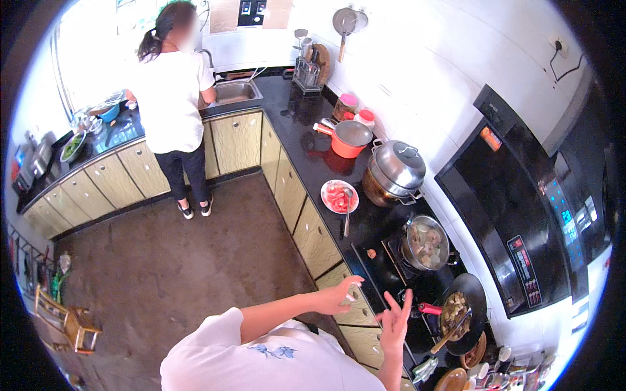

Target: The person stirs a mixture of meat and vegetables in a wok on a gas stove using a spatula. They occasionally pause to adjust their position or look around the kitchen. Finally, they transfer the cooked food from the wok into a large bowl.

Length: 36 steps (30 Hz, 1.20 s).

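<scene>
Your left hand (334,300) reaches rightward, fingers bent and parted; your right hand (394,324) spreads its fingers near the wok (478,305).

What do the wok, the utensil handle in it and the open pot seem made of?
Wok: probably iron or coated metal, from its dark, smooth surface. Utensil handle: likely wood, by its tan colour; finish unclear. Open pot: likely polished stainless steel, from its silvery rim.
</scene>
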### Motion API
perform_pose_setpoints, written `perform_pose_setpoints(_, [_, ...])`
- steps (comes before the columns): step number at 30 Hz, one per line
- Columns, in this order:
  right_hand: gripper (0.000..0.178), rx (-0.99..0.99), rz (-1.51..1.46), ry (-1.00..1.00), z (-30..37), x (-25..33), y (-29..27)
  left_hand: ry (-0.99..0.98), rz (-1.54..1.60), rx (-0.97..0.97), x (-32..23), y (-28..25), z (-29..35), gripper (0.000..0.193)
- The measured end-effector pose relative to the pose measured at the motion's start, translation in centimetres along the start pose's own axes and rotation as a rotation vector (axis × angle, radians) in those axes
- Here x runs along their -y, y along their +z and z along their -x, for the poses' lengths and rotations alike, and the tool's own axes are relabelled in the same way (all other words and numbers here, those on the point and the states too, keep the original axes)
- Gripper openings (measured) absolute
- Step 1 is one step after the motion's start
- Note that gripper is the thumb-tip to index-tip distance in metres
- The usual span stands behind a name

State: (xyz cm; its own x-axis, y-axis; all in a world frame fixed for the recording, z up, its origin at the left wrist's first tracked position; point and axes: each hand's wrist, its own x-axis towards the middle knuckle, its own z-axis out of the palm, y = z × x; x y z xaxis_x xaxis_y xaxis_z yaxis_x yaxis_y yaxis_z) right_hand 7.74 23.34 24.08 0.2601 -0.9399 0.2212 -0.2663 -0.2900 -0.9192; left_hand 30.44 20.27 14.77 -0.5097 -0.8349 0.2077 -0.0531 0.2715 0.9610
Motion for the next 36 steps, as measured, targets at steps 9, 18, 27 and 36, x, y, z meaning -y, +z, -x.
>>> perform_pose_setpoints(9, [0.031, 0.223, 0.671, -0.164, -2.4, 0.0, 2.3, -0.02, -0.257, -0.031, 0.9, -2.6, 2.5, 0.058])
perform_pose_setpoints(18, [0.07, 0.284, 0.233, -0.124, -4.9, -0.3, 4.7, -0.159, -0.437, 0.008, 1.0, -3.1, 3.9, 0.053])
perform_pose_setpoints(27, [0.073, 0.263, 0.099, -0.006, -4.4, -2.2, 4.2, -0.183, 0.027, -0.078, 0.8, -2.3, 3.6, 0.045])
perform_pose_setpoints(36, [0.047, 0.321, 0.494, -0.237, -5.4, -0.7, 0.6, -0.265, -0.122, -0.075, -2.1, -1.2, 2.0, 0.043])
